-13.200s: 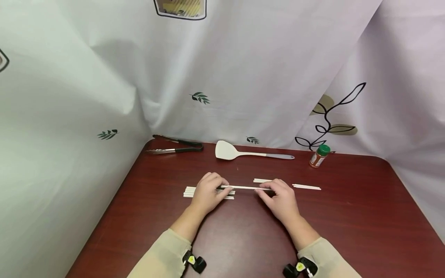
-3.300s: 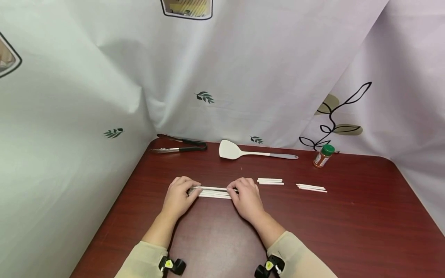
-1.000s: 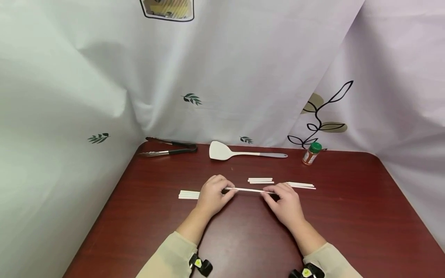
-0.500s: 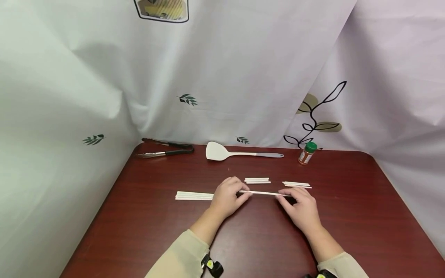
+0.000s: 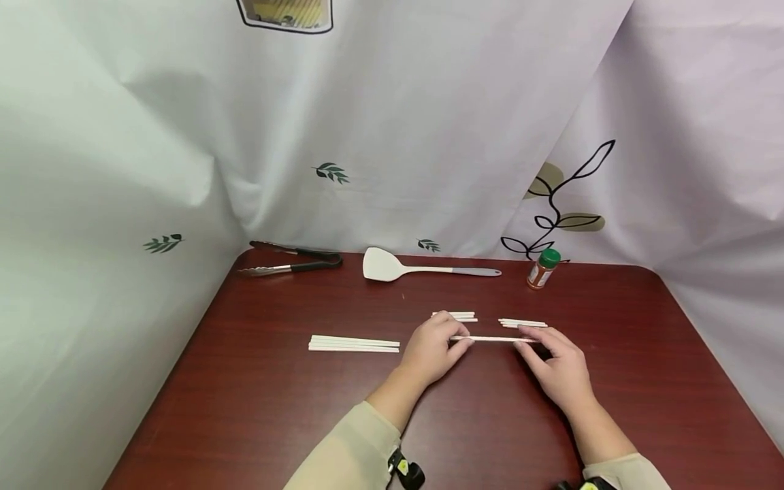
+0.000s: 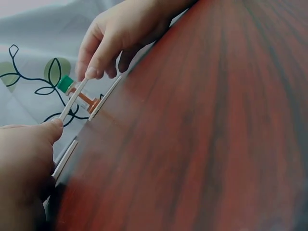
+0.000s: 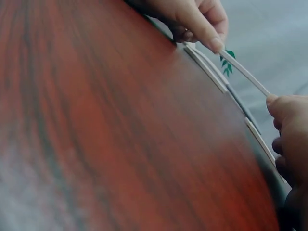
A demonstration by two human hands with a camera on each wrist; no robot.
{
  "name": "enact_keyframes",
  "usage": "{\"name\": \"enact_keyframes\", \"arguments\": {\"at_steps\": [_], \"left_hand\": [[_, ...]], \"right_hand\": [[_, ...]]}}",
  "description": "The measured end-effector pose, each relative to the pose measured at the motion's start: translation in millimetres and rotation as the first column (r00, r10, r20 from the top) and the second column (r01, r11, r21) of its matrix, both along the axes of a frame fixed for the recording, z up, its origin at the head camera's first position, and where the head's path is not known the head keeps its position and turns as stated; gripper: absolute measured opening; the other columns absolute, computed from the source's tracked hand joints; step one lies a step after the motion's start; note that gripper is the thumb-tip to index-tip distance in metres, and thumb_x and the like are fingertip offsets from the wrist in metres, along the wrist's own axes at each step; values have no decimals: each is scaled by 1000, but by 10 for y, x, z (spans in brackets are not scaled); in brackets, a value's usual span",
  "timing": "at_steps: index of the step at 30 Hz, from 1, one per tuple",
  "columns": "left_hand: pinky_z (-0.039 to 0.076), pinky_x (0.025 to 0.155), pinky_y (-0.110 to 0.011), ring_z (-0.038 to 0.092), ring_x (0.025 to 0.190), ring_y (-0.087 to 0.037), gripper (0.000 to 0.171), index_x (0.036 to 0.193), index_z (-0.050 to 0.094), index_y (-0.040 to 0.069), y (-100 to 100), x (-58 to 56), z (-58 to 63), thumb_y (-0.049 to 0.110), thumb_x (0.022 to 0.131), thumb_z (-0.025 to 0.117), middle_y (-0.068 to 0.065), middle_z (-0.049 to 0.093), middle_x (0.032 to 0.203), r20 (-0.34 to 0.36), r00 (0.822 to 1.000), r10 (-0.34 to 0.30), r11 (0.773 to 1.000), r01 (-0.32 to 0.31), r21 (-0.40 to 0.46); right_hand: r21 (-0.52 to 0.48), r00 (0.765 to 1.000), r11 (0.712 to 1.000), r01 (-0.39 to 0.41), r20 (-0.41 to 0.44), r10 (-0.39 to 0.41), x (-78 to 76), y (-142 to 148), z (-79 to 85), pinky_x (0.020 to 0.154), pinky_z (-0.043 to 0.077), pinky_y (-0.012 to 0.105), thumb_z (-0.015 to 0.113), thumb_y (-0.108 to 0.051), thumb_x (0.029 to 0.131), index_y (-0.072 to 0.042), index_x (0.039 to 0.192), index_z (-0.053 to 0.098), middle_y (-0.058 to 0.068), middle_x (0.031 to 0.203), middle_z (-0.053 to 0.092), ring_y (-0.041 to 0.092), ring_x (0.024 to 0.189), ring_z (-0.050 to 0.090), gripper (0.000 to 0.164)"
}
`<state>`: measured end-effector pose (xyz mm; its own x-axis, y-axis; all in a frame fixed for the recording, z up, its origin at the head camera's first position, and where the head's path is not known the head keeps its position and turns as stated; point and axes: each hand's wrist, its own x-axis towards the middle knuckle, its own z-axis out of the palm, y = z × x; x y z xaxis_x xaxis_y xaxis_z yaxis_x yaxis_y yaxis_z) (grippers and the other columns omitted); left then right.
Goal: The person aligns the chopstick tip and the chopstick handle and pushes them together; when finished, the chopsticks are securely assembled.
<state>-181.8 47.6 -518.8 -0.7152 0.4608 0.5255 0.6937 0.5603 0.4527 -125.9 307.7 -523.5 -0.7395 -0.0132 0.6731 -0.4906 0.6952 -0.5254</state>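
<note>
My left hand [image 5: 431,347] and right hand [image 5: 560,367] pinch the two ends of one thin white stick [image 5: 493,339] between thumb and fingers. It is held level above the table, and looks slightly bowed in the right wrist view [image 7: 245,73]. To the left lie several long white sticks [image 5: 354,344] side by side. Just behind the hands are two groups of shorter white sticks: the left group [image 5: 468,316] is partly hidden by my left hand, and the right group [image 5: 523,322] lies just behind my right fingers.
Along the back of the dark red table [image 5: 275,408] lie black-handled tongs [image 5: 315,265] and a white spatula [image 5: 382,265] with a grey handle. A green-capped spice jar [image 5: 543,269] stands at the back right. White printed cloth [image 5: 392,136] hangs behind and beside the table.
Both hands lifted one stick from the long pile and carried it right, past that pile, which is now uncovered. Over the longer span, the short-stick groups grew and the long pile shrank.
</note>
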Motion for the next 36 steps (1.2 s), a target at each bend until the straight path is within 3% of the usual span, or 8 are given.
{"name": "enact_keyframes", "arguments": {"at_steps": [3, 10, 20, 27, 36], "left_hand": [[55, 86, -25, 68, 91, -11, 9, 96, 78, 19, 14, -3, -5, 27, 95, 83, 6, 66, 98, 19, 1000, 2, 1000, -2, -3], [55, 83, -24, 67, 89, -10, 8, 101, 83, 21, 11, -11, -14, 25, 95, 83, 6, 67, 97, -7, 1000, -20, 1000, 20, -21], [52, 90, -25, 65, 97, -12, 8, 103, 83, 23, 29, -3, 17, 29, 99, 79, 8, 67, 100, 58, 998, -23, 995, 28, -97], [51, 92, -24, 66, 99, -12, 7, 101, 82, 21, 41, -8, 45, 28, 99, 79, 9, 67, 99, 81, 997, -6, 994, 14, -106], [53, 89, -24, 68, 96, -10, 8, 101, 81, 21, 49, -12, 32, 28, 99, 79, 8, 68, 100, 104, 995, -11, 996, 21, -88]], "right_hand": [[7, 999, 999, -35, 21, 35, -5, -5, -8, 92, 42, 8, 90, 7, 78, -9, 110, 84, 0, 101, 76, 2, 97, 67, 37], [19, 995, 997, -73, 62, 72, -37, -34, -15, 89, 44, 9, 89, 6, 80, -11, 105, 85, -5, 98, 76, 10, 94, 69, 30], [45, 990, 993, -114, 88, 110, -48, -46, -1, 86, 45, 11, 88, 5, 82, -17, 97, 84, -9, 95, 75, 10, 90, 69, 27], [61, 986, 994, -94, 143, 84, -61, -50, 4, 87, 44, 12, 87, 2, 84, -20, 95, 82, -12, 95, 73, 11, 92, 68, 25], [64, 985, 994, -94, 152, 83, -72, -18, -11, 86, 44, 12, 87, 3, 84, -17, 96, 82, -10, 95, 73, 12, 91, 68, 24]]}}
